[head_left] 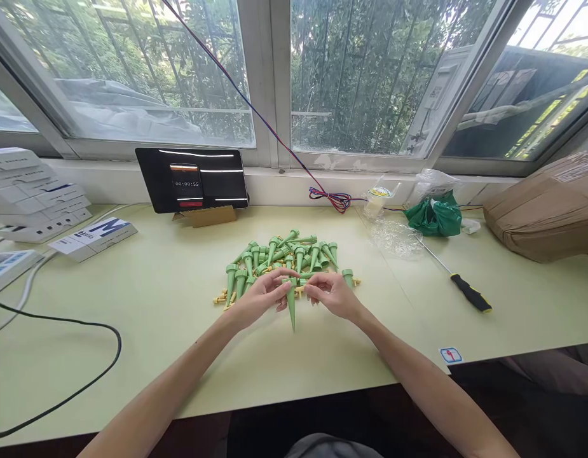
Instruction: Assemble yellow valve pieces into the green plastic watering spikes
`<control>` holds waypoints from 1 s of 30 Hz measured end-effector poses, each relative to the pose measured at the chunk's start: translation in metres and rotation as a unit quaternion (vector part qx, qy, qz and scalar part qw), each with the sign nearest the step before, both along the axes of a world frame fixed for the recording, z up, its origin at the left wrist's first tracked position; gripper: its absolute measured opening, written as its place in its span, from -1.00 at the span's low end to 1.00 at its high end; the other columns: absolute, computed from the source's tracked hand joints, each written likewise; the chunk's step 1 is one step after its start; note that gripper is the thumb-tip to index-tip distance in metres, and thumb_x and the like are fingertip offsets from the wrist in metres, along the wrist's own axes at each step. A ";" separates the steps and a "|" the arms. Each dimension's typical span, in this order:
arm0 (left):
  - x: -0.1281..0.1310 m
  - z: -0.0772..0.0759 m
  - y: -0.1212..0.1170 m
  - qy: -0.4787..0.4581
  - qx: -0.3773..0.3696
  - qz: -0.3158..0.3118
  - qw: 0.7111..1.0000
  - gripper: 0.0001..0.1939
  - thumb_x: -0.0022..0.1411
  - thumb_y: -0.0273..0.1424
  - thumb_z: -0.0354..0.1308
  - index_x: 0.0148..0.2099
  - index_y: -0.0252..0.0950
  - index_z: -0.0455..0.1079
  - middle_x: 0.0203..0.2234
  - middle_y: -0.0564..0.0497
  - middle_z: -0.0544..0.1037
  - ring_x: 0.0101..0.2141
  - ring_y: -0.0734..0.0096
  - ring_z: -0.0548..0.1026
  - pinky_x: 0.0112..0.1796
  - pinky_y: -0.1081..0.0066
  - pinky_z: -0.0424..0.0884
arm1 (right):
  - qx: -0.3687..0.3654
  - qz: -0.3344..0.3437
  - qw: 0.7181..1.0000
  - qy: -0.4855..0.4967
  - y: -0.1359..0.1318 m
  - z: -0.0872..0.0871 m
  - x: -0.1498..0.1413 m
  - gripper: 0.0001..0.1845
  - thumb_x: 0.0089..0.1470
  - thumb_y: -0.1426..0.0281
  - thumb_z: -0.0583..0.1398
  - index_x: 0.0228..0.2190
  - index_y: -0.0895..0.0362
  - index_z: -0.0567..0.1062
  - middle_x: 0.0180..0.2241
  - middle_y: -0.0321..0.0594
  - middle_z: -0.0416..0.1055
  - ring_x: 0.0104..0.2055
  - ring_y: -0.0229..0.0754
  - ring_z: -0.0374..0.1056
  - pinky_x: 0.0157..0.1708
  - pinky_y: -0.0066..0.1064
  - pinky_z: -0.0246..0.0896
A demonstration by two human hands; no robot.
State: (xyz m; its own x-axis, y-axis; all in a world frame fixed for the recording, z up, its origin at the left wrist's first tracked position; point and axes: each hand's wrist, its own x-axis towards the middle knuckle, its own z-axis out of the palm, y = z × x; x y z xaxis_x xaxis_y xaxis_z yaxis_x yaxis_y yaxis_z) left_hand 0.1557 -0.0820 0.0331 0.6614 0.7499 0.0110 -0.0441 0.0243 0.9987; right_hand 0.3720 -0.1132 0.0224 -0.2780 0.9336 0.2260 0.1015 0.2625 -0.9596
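A heap of green cone-shaped spikes (pixel 279 257) lies on the pale green table (pixel 170 318), with small yellow parts (pixel 221 298) scattered at its edges. My left hand (pixel 260 294) is closed on the top of one green spike (pixel 292 310), which points down toward me. My right hand (pixel 332 294) is closed beside it, pinching a small yellow piece (pixel 300 290) against the spike's top end. Both hands sit just in front of the heap.
A dark tablet (pixel 192 179) leans against the window sill. White boxes (pixel 36 194) and a black cable (pixel 84 331) are at left. A screwdriver (pixel 458 283), green bag (pixel 434 216), clear plastic bags (pixel 393 236) and a brown parcel (pixel 546 207) lie at right.
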 end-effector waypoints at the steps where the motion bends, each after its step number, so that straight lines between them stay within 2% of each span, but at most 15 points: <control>1: 0.000 0.000 0.000 -0.001 0.001 -0.001 1.000 -0.63 0.33 -0.18 0.13 0.10 -0.24 0.33 -0.55 0.15 0.27 -0.55 0.55 0.25 -0.46 0.47 0.22 | 0.001 0.004 1.000 -0.003 0.000 -0.001 0.000 -0.64 0.14 0.12 0.24 -0.47 0.17 0.48 -0.56 -0.27 0.39 -0.54 -0.27 0.31 -0.48 -0.41 0.29; 5: 0.002 0.001 -0.001 -0.004 0.000 -0.002 1.000 -0.64 0.34 -0.18 0.12 0.09 -0.25 0.34 -0.56 0.16 0.23 -0.56 0.55 0.21 -0.47 0.47 0.23 | 0.002 0.009 1.000 -0.003 0.002 -0.004 0.000 -0.54 0.21 0.07 0.15 -0.54 0.16 0.43 -0.58 -0.27 0.37 -0.56 -0.29 0.29 -0.52 -0.44 0.25; 11: 0.001 -0.001 0.000 -0.007 0.002 0.012 1.000 -0.64 0.34 -0.17 0.12 0.08 -0.25 0.34 -0.57 0.16 0.21 -0.56 0.54 0.20 -0.49 0.47 0.22 | -0.015 0.012 0.999 0.034 0.001 -0.001 -0.001 -0.64 0.08 0.10 0.29 -0.32 0.15 0.47 -0.48 -0.28 0.42 -0.52 -0.29 0.32 -0.48 -0.42 0.33; 15: 0.001 -0.003 0.001 -0.002 0.001 0.015 1.000 -0.63 0.33 -0.17 0.12 0.08 -0.24 0.35 -0.58 0.16 0.21 -0.56 0.54 0.21 -0.50 0.48 0.22 | -0.004 0.017 1.000 0.013 0.000 0.000 -0.001 -0.66 0.11 0.11 0.26 -0.37 0.15 0.48 -0.49 -0.27 0.41 -0.52 -0.29 0.32 -0.48 -0.42 0.33; 19: 0.002 0.000 0.000 0.003 -0.001 0.018 1.000 -0.64 0.32 -0.16 0.13 0.07 -0.23 0.36 -0.58 0.16 0.23 -0.57 0.54 0.21 -0.50 0.48 0.22 | 0.012 0.016 1.000 -0.015 0.001 -0.002 0.000 -0.56 0.22 0.07 0.14 -0.50 0.15 0.43 -0.56 -0.26 0.38 -0.55 -0.29 0.30 -0.52 -0.44 0.27; 24: 0.001 0.002 -0.001 0.005 -0.006 0.017 1.000 -0.66 0.33 -0.16 0.12 0.06 -0.21 0.36 -0.58 0.16 0.24 -0.56 0.54 0.22 -0.48 0.48 0.22 | -0.006 0.014 1.000 0.008 -0.001 0.000 0.000 -0.66 0.12 0.11 0.26 -0.30 0.14 0.46 -0.52 -0.30 0.40 -0.54 -0.28 0.32 -0.49 -0.41 0.31; 30: 0.001 0.000 0.000 0.008 -0.007 0.023 1.000 -0.65 0.32 -0.15 0.13 0.05 -0.21 0.36 -0.57 0.15 0.26 -0.55 0.53 0.23 -0.49 0.47 0.23 | 0.008 0.025 1.000 -0.013 -0.001 0.000 0.000 -0.68 0.17 0.14 0.21 -0.40 0.16 0.46 -0.55 -0.29 0.38 -0.53 -0.28 0.32 -0.48 -0.42 0.30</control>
